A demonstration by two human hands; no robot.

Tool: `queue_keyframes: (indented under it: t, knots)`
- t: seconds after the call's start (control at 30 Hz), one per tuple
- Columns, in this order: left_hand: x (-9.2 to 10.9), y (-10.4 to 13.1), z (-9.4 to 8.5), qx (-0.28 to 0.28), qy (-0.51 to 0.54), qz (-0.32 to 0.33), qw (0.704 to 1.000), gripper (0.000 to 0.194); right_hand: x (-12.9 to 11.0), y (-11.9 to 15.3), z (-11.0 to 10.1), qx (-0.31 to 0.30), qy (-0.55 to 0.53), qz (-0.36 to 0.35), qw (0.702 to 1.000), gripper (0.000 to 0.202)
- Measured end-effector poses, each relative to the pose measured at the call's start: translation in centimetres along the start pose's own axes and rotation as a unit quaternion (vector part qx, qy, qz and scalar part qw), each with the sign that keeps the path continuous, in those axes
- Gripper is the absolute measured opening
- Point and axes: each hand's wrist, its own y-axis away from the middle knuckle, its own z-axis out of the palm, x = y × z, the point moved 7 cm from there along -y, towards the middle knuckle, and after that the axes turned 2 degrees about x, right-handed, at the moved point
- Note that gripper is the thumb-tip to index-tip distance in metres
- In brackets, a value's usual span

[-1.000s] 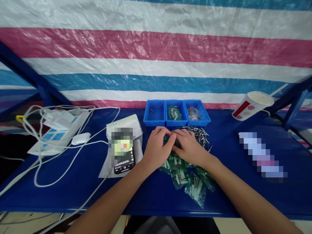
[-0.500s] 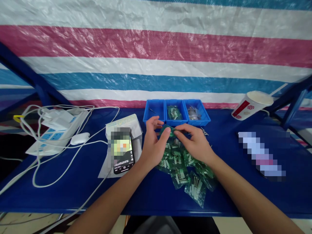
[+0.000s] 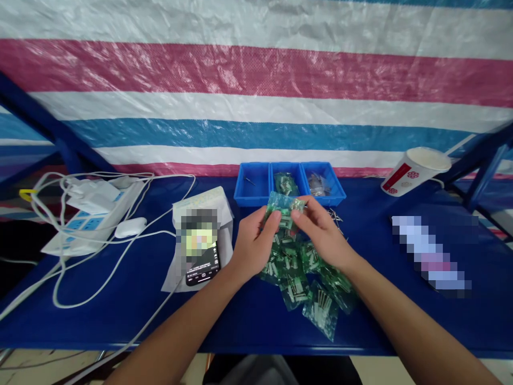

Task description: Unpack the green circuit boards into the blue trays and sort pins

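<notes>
Both hands hold up one small green plastic bag (image 3: 279, 201) in front of the blue bins. My left hand (image 3: 258, 238) pinches its left side between thumb and fingers. On the other side, my right hand (image 3: 320, 230) grips the right edge, where a small clump of pale hardware shows through the plastic. Below the hands lies a pile of similar green bags (image 3: 296, 289), with screws and pale wall plugs visible inside. Loose screws (image 3: 334, 215) lie just beyond my right hand.
Three joined blue bins (image 3: 253, 202) stand at the back, the middle one with a green bag. Left are a phone (image 3: 204, 267) on paper, tangled white cables and a power strip (image 3: 90, 222). A paper cup (image 3: 414, 172) and a blurred-out object (image 3: 430, 254) lie right.
The green bag has been raised and spread flat between both hands. My left fingers, spread earlier, have closed on it, and my right hand has shifted slightly.
</notes>
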Motion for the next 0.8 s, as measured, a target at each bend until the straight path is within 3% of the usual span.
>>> queue_keyframes:
  t: [0.1, 0.3, 0.53, 0.67, 0.8]
  knots:
    - [0.3, -0.1, 0.1, -0.01, 0.036, 0.001, 0.999, 0.034, -0.1, 0.5, 1.2, -0.058, 0.025, -0.024, 0.998, 0.027]
    - [1.1, 0.0, 0.6, -0.045, 0.113, -0.009, 0.992, 0.036, -0.9, 1.0, 1.4, -0.061, 0.017, -0.048, 0.997, 0.031]
    - [0.2, 0.4, 0.7, -0.059, 0.103, -0.031, 0.992, 0.061, -0.7, 1.2, 2.1, -0.095, -0.019, -0.029, 0.995, 0.039]
    - [-0.3, 0.6, 1.1, -0.062, 0.129, -0.063, 0.988, 0.049, -0.4, 1.2, 2.1, -0.083, -0.036, -0.019, 0.996, 0.038]
    - [-0.1, 0.6, 1.1, -0.076, 0.104, -0.044, 0.991, 0.037, -0.4, 1.1, 1.6, -0.032, -0.028, -0.021, 0.999, 0.037]
